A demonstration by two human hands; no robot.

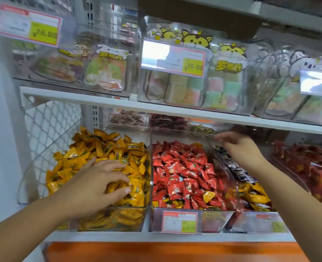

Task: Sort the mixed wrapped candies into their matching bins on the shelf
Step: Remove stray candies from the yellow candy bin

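Clear bins stand side by side on the lower shelf. The left bin (111, 222) is full of yellow wrapped candies (99, 148). My left hand (97, 184) rests on that pile with fingers spread and curled; whether it holds a candy I cannot tell. The middle bin (213, 220) holds red wrapped candies (181, 167), with a few yellow ones (209, 196) mixed in near its front. The bin to its right (254, 222) holds dark and yellow wrapped candies (254, 195). My right hand (239, 146) hovers over that bin's back, fingers apart, nothing seen in it.
A further bin of red candies (307, 163) sits at the far right. Small bins (128, 120) stand behind. The upper shelf (156, 108) carries clear boxes of bagged sweets (175, 82) with price tags. A white mesh panel (50, 129) closes the left side. An orange ledge (156, 252) runs below.
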